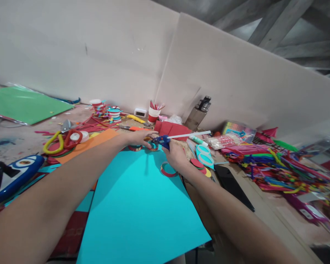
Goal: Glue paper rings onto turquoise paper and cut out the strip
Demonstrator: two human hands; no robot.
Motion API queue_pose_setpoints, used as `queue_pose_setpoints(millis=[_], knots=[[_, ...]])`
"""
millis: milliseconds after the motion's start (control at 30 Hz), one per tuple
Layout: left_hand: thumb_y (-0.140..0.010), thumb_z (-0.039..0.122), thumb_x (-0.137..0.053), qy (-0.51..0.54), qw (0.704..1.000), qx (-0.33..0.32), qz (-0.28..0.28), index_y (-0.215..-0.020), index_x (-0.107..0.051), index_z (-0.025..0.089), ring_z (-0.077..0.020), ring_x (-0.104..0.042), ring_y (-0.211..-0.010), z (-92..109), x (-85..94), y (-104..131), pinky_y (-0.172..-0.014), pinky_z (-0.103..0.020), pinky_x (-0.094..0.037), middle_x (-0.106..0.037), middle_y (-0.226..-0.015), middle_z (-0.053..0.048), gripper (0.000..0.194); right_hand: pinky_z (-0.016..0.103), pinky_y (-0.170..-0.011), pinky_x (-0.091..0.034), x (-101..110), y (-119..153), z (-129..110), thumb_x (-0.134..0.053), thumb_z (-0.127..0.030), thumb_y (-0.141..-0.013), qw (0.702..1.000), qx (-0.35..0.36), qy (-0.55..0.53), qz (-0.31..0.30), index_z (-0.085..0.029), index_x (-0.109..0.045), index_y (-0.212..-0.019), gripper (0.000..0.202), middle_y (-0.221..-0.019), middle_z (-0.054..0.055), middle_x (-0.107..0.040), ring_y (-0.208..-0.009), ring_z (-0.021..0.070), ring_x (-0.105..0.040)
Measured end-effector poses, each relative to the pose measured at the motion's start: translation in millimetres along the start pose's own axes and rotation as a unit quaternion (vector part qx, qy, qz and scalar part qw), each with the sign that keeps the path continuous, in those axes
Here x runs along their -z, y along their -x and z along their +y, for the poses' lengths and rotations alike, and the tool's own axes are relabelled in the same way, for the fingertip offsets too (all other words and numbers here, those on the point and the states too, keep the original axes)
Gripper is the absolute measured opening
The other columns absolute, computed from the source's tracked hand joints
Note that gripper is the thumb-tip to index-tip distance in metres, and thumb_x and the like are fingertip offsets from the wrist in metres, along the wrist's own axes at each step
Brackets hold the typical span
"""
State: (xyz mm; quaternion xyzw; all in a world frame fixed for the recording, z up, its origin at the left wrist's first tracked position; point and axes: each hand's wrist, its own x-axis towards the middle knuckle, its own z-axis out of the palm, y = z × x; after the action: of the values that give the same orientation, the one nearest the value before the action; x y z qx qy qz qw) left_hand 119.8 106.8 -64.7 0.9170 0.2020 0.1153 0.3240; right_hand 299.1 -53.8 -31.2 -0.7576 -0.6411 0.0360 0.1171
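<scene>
Turquoise sheet (143, 209): stretches from the bottom edge of the frame to its centre, between my forearms.
Black phone (232, 185): lies on the surface (276, 216) at lower right, just beside my right forearm.
Near ring (169, 175): red-rimmed, rests on the sheet at the centre, close to my right wrist.
Right grip (176, 154): wrapped around a blue glue gun (163, 140) at the centre of the frame, a white stick (191, 134) jutting from its back.
Left grip (139, 138): fingers reach over the middle ring (154, 149) by the gun's tip; whether they pinch it, I cannot tell.
Third ring (134, 148): sits at the sheet's far edge, under my left hand.
Scissor handles (61, 142): yellow and red, left of the frame, beside an orange sheet (90, 143).
Craft strands (266, 172): a many-coloured heap at the right.
Paper cup (153, 118): red and white, holding sticks, above centre.
Grey bottle (195, 117): stands right of the cup, before the pale wall (71, 51).
</scene>
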Motion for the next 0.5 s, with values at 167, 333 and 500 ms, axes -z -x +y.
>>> queue_pose_setpoints(millis=[167, 333, 500], knots=[[-0.079, 0.036, -0.076, -0.01, 1.0, 0.007, -0.003, -0.161, -0.029, 0.02, -0.0283, -0.046, -0.146, 1, 0.8, 0, -0.117, -0.036, -0.04, -0.049, -0.159, -0.011, 0.096, 0.032, -0.085, -0.046, 6, 4, -1, -0.05, -0.032, -0.101, 0.999, 0.019, 0.043, 0.015, -0.013, -0.062, -0.126, 0.033, -0.125, 0.018, -0.072, -0.11, 0.0282, -0.068], [-0.079, 0.034, -0.076, 0.002, 1.0, -0.007, -0.001, -0.155, -0.041, 0.022, -0.0288, -0.048, -0.143, 2, 0.5, 1, -0.117, -0.037, -0.039, -0.051, -0.157, -0.01, 0.084, 0.034, -0.09, -0.045, 12, 8, -2, -0.049, -0.03, -0.101, 0.995, 0.033, 0.091, 0.011, -0.011, -0.062, -0.127, 0.034, -0.127, 0.02, -0.07, -0.112, 0.0281, -0.067], [-0.08, 0.035, -0.076, 0.014, 0.999, -0.032, -0.005, -0.15, -0.047, 0.02, -0.0283, -0.051, -0.14, 0, 0.2, 0, -0.117, -0.038, -0.039, -0.053, -0.155, -0.012, 0.078, 0.034, -0.09, -0.045, 20, 14, -9, -0.053, -0.03, -0.1, 0.992, 0.025, 0.121, 0.001, -0.013, -0.062, -0.126, 0.033, -0.124, 0.018, -0.072, -0.108, 0.0291, -0.068]])
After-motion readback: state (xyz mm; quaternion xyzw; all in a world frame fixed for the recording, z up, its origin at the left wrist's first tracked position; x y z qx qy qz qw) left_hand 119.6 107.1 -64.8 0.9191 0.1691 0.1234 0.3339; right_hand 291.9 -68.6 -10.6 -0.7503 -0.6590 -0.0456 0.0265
